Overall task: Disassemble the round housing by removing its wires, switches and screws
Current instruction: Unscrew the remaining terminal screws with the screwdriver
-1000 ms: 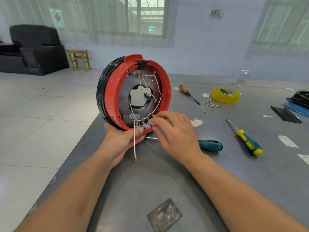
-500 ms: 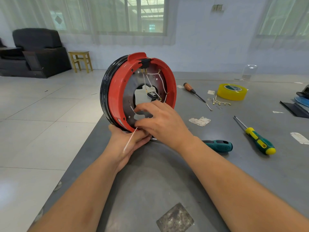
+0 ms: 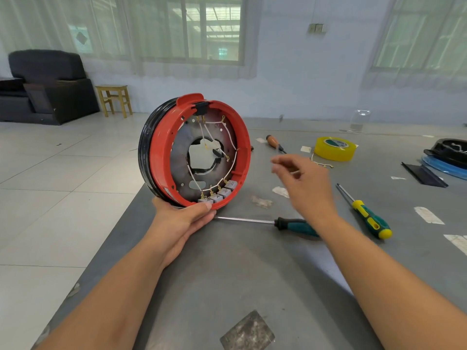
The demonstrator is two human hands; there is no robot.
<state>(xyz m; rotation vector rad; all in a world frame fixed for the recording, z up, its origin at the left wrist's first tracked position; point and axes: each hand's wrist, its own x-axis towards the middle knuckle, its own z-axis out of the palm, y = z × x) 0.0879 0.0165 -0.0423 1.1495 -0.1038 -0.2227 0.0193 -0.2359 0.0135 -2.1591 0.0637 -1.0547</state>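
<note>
The round red-and-black housing (image 3: 177, 152) stands on edge on the grey surface (image 3: 252, 274), its bottom rim gripped by the left hand (image 3: 182, 221). White wires (image 3: 233, 147) and grey switches (image 3: 222, 192) remain mounted (much left). The right hand (image 3: 303, 183) is blurred, apparently pinching a wire.

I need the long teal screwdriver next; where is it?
Head view: the teal screwdriver lies on the table, right of the left hand, its handle under the right forearm.

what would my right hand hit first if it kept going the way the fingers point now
The right hand points up and left across the table, so it would probably meet the red rim of the round housing first. Depth is unclear; it may pass just behind.
</note>
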